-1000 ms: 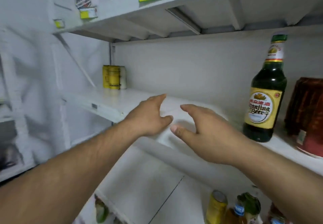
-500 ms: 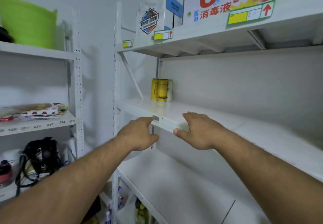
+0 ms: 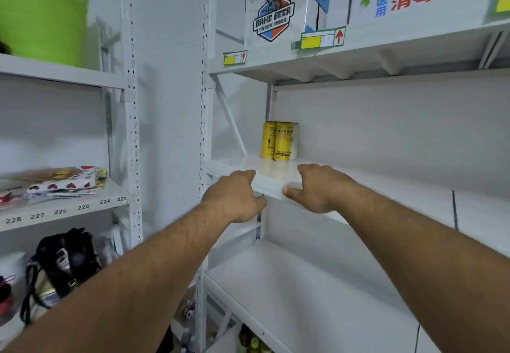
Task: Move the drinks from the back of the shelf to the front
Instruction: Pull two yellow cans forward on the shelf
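Both hands, left hand (image 3: pixel 234 199) and right hand (image 3: pixel 321 188), empty, fingers loosely spread at white metal shelf (image 3: pixel 386 187) front edge; yellow drink cans (image 3: pixel 278 141) at 12 o'clock, back.

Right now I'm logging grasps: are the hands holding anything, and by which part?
Nothing is held. Left hand and right hand are at the shelf's front edge; the yellow cans stand untouched at the back.

The shelf (image 3: pixel 386 184) looks like white painted metal, smooth with a slight sheen. At twelve o'clock from the hands, the yellow cans (image 3: pixel 279 141) look like glossy printed metal. At ten o'clock, the green tub (image 3: pixel 41 19) looks like smooth plastic.
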A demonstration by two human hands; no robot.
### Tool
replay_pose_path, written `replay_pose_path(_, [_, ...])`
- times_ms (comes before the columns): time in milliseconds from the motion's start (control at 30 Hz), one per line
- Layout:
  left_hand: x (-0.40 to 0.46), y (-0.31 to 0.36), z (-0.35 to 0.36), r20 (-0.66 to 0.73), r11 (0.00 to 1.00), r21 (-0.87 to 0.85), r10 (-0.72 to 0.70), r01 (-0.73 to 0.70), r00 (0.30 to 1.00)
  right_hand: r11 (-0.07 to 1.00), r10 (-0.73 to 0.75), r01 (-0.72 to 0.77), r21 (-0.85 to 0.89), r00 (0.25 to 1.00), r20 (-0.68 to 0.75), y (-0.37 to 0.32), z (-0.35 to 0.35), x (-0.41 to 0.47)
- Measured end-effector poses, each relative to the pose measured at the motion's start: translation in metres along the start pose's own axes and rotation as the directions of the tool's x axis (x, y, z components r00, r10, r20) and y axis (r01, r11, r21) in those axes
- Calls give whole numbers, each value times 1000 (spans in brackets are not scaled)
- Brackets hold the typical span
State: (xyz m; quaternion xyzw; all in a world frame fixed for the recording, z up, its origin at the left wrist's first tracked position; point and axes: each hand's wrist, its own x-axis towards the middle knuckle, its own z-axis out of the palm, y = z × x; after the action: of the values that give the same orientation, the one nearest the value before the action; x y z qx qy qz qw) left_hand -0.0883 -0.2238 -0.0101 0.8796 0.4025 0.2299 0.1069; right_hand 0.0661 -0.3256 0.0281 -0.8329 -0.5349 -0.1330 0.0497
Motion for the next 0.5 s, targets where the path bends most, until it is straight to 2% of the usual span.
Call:
replay_pose_path(167, [48,-12,-1,-27,999,-26,22,-23,999,999,22,-23,-48,1000,-21,-3,5,50])
replay_pose_path(300, [89,-19,4,-34,999,-16,29,-30,999,998,39,-42,-46,997,-67,6,13,94])
replay_pose_path(500, [158,-29,8,-30,999,-24,24,-24,999,998,56,-57,-10,997,-59,19,29,157])
